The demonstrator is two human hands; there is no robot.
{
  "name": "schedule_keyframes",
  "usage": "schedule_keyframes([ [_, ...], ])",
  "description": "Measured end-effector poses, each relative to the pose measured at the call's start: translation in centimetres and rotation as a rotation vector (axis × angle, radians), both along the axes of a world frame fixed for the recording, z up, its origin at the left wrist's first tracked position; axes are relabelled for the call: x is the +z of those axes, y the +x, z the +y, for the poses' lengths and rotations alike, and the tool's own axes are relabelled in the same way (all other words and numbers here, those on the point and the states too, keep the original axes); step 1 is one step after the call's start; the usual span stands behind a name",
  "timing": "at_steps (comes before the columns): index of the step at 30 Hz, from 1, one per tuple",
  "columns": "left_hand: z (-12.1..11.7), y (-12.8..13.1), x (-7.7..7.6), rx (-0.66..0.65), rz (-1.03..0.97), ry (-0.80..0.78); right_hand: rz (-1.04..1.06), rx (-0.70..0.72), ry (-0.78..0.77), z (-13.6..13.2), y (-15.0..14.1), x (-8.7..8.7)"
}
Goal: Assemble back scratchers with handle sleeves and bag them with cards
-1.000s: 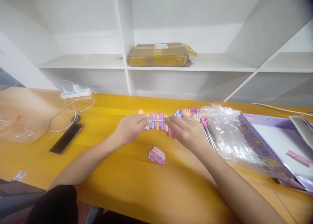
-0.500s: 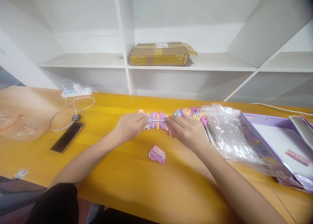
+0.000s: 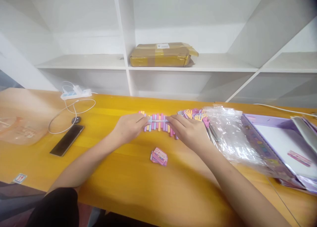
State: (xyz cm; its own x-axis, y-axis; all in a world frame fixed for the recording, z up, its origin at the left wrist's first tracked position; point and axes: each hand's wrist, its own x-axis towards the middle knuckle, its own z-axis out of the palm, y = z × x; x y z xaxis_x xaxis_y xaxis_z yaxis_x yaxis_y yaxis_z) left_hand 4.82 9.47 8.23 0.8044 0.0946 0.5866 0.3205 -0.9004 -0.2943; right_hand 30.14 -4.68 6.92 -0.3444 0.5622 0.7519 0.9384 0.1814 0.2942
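Between my two hands a thin silver metal rod (image 3: 158,121) with light-blue ends runs level from side to side. My left hand (image 3: 130,128) pinches its left end, and my right hand (image 3: 189,133) closes on the right end. Just below the rod, a row of pink, yellow, blue and purple sticks (image 3: 159,127) lies on the table, partly covered by my fingers. Past my right hand rests a pile of hand-shaped plastic pieces (image 3: 192,113) in several colours, some with silver rods. A small stack of pink cards (image 3: 158,156) lies nearer to me.
On the right are clear plastic bags (image 3: 226,131) and an open purple box (image 3: 269,121). A phone (image 3: 66,140), a black mouse-like object (image 3: 76,120) and a white power strip (image 3: 76,94) with a cable sit left. A taped carton (image 3: 160,55) stands on the white shelf behind.
Both hands keep their grip on the rod and stay in nearly the same place. The whole view has shifted very slightly.
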Motion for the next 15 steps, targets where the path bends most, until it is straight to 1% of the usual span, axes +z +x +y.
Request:
schedule_keyframes([
  [4,0.4,-0.4,-0.4,0.006,0.033,0.007,-0.003,0.021,-0.033,-0.1,0.1,0.2],
  [7,0.6,-0.6,-0.5,-0.001,0.057,0.038,-0.007,0.023,-0.037,-0.3,0.3,0.5],
  [11,0.7,-0.8,0.0,-0.005,0.066,0.053,-0.032,0.02,0.001,-0.7,0.5,1.1],
  [15,0.8,-1.1,0.9,-0.001,0.085,0.019,-0.054,0.014,0.02,-1.1,0.6,2.0],
])
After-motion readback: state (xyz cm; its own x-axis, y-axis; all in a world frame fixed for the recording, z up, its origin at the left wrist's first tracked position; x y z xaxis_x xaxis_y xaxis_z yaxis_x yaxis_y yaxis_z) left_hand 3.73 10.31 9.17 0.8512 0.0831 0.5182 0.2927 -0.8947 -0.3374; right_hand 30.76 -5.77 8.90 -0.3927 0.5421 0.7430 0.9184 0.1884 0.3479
